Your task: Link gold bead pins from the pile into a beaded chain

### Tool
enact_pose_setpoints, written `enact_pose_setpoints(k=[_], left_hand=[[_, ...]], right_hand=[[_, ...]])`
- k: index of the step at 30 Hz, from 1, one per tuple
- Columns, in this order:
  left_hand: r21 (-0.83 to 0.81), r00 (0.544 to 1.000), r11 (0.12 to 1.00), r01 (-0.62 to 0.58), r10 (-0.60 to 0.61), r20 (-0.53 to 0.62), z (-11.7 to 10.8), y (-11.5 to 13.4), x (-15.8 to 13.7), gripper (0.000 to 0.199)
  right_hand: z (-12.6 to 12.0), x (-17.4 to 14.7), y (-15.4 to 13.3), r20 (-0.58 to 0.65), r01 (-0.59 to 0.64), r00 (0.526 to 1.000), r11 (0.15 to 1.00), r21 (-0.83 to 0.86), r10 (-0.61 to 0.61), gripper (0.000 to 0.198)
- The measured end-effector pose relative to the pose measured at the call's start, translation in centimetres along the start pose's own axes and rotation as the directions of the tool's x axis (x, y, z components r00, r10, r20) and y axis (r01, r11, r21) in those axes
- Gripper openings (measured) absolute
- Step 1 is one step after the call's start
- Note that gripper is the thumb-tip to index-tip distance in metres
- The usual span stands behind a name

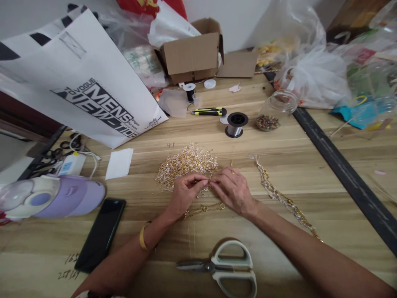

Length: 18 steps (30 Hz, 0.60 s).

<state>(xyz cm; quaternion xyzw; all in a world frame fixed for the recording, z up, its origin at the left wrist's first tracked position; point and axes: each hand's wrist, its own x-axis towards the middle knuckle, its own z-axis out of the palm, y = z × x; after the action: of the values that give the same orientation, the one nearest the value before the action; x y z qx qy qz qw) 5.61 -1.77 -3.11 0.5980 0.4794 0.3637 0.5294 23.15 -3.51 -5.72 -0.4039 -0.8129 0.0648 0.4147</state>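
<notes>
My left hand (186,192) and my right hand (233,188) meet fingertip to fingertip at the near edge of a heap of small gold and clear beads (186,163). Both are closed in a pinch, and what lies between the fingertips is too small to make out. Just below the hands, a thin gold chain (203,209) with a ring at one end rests on the wooden table. To the right of my right hand lies a bundle of finished-looking gold and clear bead strands (279,196). A short bit of gold chain (231,163) shows beyond my right fingers.
White-handled scissors (232,269) lie nearest me, a black phone (101,234) to the left beside a purple bottle (71,196). Farther back are a wire spool (235,126), a yellow-black box cutter (209,111), a bead jar (274,111), a cardboard box (192,54) and a white paper bag (93,78).
</notes>
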Motion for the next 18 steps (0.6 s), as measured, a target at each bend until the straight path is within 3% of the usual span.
enact_pose_setpoints(k=[7, 18], left_hand=[[-0.014, 1.0, 1.0, -0.008, 0.008, -0.013, 0.07, -0.23, 0.14, 0.008], [-0.124, 0.995, 0.987, 0.103, -0.1, 0.029, -0.16, -0.22, 0.32, 0.014]], right_hand=[[0.03, -0.05, 0.07, 0.006, 0.0, 1.0, 1.0, 0.027, -0.001, 0.006], [0.27, -0.1, 0.35, -0.015, -0.009, 1.0, 0.991, 0.135, 0.011, 0.006]])
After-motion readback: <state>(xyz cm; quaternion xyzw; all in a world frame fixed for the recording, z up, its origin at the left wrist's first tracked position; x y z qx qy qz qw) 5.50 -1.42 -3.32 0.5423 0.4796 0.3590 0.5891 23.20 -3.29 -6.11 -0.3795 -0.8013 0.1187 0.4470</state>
